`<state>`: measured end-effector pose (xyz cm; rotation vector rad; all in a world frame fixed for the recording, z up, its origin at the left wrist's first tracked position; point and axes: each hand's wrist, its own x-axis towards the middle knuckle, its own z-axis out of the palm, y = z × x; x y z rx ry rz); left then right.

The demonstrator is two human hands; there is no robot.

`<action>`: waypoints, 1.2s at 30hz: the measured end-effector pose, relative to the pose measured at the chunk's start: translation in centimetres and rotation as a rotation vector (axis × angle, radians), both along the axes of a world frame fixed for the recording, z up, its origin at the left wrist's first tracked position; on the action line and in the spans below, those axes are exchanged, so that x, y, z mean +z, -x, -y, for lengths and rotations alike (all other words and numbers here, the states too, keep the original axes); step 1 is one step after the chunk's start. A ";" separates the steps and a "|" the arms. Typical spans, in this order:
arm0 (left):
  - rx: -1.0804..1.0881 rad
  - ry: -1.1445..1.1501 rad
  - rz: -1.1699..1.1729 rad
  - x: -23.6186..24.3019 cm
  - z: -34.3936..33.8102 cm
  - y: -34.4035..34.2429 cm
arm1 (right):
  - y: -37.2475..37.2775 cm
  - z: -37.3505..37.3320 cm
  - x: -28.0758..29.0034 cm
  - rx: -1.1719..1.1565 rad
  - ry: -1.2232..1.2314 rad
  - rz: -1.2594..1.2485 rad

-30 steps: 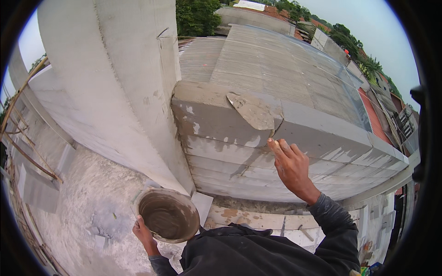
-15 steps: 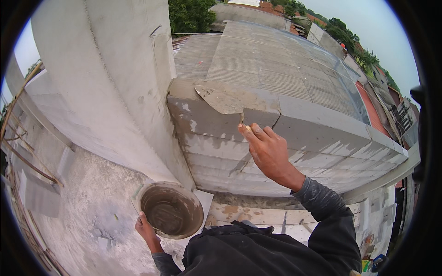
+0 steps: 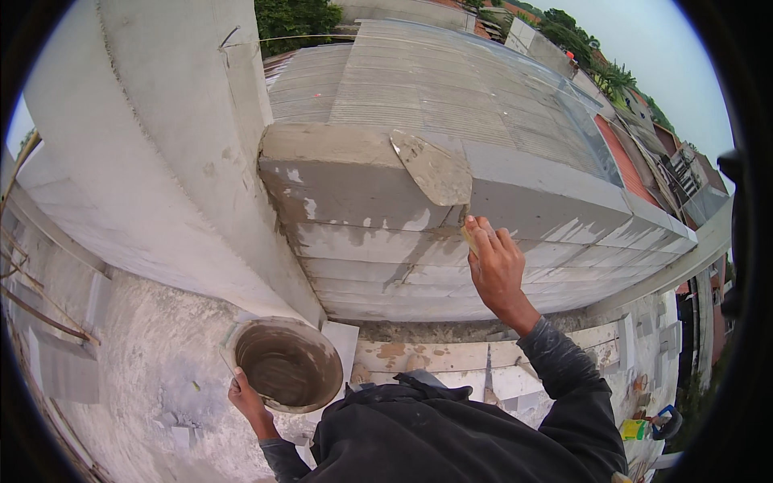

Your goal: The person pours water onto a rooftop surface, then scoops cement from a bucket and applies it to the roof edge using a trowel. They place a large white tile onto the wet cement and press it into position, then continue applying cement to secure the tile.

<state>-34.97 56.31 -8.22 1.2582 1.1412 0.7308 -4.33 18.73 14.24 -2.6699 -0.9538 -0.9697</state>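
My right hand (image 3: 497,272) is closed round the handle of a trowel (image 3: 435,171). The trowel's mortar-smeared blade lies against the top edge of a grey block wall (image 3: 531,181), with its tip pointing up and left. Wet mortar (image 3: 330,143) coats the wall top left of the blade. My left hand (image 3: 248,400) grips the rim of a round bucket (image 3: 328,354), tilted a little, with a thin grey-brown mix inside. Part of my left fingers is hidden behind the rim.
A tall plastered column (image 3: 185,153) meets the wall on the left. Beyond the wall spreads a corrugated roof (image 3: 435,80). A thin string (image 3: 306,37) runs above it. Below stands a plank (image 3: 451,354); bamboo poles (image 3: 48,310) lean at far left.
The trowel has slid right along the wall top, its blade turning to point more steeply up-left. Smoothed mortar shows where it was. The left hand still holds the bucket; the view has shifted slightly.
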 end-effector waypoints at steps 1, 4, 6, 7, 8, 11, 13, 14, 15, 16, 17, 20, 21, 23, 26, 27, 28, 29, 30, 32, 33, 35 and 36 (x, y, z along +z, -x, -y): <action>0.014 -0.012 -0.002 0.0 0.0 -0.3 | 1.0 0.5 -0.4 -0.006 0.007 -0.052; 0.033 -0.025 0.017 0.3 -0.1 -0.9 | 4.5 1.9 -0.6 0.017 -0.039 -0.143; 0.013 0.019 0.012 0.4 -0.2 -0.9 | 5.4 2.6 0.2 0.028 -0.105 -0.177; 0.007 0.007 0.018 0.3 0.0 -1.0 | 5.2 2.6 0.7 0.050 -0.179 -0.182; 0.016 0.001 0.037 0.2 0.2 -1.2 | 5.2 2.7 1.2 0.068 -0.254 -0.192; 0.026 -0.020 0.064 -0.1 0.8 -1.5 | 2.4 3.1 3.7 0.160 -0.809 -0.699; 0.007 -0.034 0.048 0.1 1.0 -1.5 | 0.1 3.6 5.2 0.200 -1.096 -1.052; -0.011 -0.035 0.031 0.4 1.0 -1.5 | -1.1 3.9 5.9 0.217 -1.134 -1.167; -0.007 -0.009 0.008 0.7 1.1 -1.4 | -1.5 4.2 6.1 0.201 -1.185 -1.272; -0.029 -0.036 0.035 1.0 1.5 -1.5 | -1.3 4.6 6.1 0.221 -1.150 -1.315; -0.025 -0.034 0.053 1.4 1.8 -1.6 | -0.7 5.0 5.8 0.206 -1.124 -1.354; -0.005 -0.034 0.062 2.3 3.3 -1.6 | 3.7 7.0 3.8 0.107 -1.097 -1.402; 0.008 -0.059 0.080 2.3 4.2 -2.0 | 5.4 7.8 3.1 0.111 -1.076 -1.414; 0.031 -0.094 0.060 2.8 4.8 -1.8 | 8.5 9.1 1.2 0.026 -0.837 -1.299; -0.003 -0.179 -0.049 4.5 5.7 -2.1 | 9.8 9.7 -1.7 0.111 -0.250 -1.276; -0.027 -0.196 -0.066 5.4 6.0 -2.6 | 9.5 9.1 -2.9 0.332 -0.125 -1.127; -0.066 -0.233 -0.039 6.3 6.4 -3.3 | 9.0 7.7 -4.4 0.490 -0.004 -0.962; -0.090 -0.262 -0.069 7.4 6.8 -3.9 | 8.5 6.3 -5.4 0.630 0.110 -0.783; -0.125 -0.300 -0.079 8.5 7.2 -4.5 | 8.4 4.8 -6.3 0.636 0.227 -0.741; -0.190 -0.381 -0.104 10.7 8.4 -5.8 | 8.4 0.3 -8.1 0.648 0.398 -0.570; -0.215 -0.424 -0.121 11.7 9.1 -6.4 | 8.5 -2.2 -9.0 0.659 0.451 -0.442; -0.262 -0.489 -0.149 13.3 10.5 -7.1 | 8.9 -5.9 -10.3 0.644 0.440 -0.354; -0.283 -0.511 -0.160 13.9 11.3 -7.3 | 8.7 -6.7 -10.7 0.634 0.446 -0.341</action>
